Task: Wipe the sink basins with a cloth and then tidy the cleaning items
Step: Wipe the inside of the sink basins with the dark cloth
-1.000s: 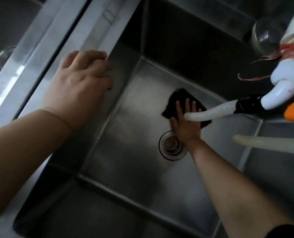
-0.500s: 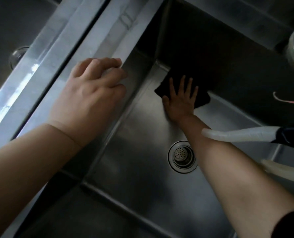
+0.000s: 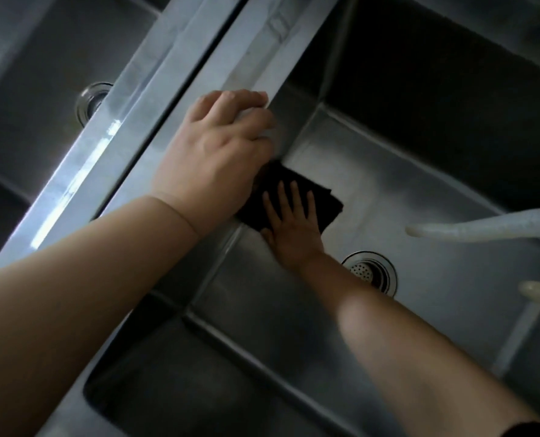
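A dark cloth point(image 3: 325, 200) lies flat on the floor of the steel sink basin point(image 3: 420, 190), close to its left wall. My right hand point(image 3: 294, 228) presses on the cloth with straight, spread fingers. My left hand point(image 3: 218, 152) rests on the metal divider rim point(image 3: 262, 52) between the two basins, its fingers curled over the rim's edge. The left hand hides the cloth's left corner.
A round drain strainer point(image 3: 369, 274) sits in the basin floor right of my right forearm. Two white hose spouts point(image 3: 483, 228) reach in from the right edge. A second basin with its own drain point(image 3: 92, 100) lies to the left of the divider.
My right hand has slid the cloth from the basin's far wall back toward the near left side. The view has shifted, so the left basin shows more. My left hand stays on the rim.
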The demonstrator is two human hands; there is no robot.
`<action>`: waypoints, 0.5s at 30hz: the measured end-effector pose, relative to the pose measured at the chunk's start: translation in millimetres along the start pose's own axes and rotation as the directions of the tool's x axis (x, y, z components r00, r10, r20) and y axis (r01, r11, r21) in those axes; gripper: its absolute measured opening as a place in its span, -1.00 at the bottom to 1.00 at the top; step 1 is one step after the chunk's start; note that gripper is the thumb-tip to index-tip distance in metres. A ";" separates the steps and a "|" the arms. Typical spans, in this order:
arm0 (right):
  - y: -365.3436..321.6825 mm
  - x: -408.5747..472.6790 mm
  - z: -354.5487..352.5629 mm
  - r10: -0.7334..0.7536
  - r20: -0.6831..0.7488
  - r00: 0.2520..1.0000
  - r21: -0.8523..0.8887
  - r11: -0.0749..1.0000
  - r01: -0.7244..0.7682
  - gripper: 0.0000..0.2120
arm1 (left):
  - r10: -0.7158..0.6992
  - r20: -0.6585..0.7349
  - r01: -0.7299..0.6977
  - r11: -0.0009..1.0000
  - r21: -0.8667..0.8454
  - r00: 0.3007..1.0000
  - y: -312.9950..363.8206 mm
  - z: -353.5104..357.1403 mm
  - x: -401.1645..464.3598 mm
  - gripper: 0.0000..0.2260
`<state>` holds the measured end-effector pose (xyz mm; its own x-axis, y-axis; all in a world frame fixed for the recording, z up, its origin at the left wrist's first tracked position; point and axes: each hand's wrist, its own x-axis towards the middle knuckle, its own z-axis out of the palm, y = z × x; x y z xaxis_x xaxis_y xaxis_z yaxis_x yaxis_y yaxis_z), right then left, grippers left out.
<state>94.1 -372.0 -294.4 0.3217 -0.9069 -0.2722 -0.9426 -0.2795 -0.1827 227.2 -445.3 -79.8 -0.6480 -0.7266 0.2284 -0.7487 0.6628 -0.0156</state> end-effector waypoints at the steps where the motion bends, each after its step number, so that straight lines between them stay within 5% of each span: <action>1: -9.8 -10.3 5.2 -0.024 0.013 1.000 -0.002 1.000 0.024 -0.36 | -0.007 0.001 0.007 1.000 0.006 1.000 0.3 0.3 -0.5 -0.80; 15: -122.9 -119.0 32.2 -0.398 0.216 0.892 0.113 0.917 0.382 -0.50 | -0.012 0.044 0.012 1.000 0.007 0.999 -0.7 1.8 -5.1 -0.74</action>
<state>174.5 -219.6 -269.9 0.6814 -0.6292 -0.3739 -0.7314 -0.5674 -0.3782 230.8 -442.4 -82.7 -0.6446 -0.7418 0.1851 -0.7571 0.6530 -0.0193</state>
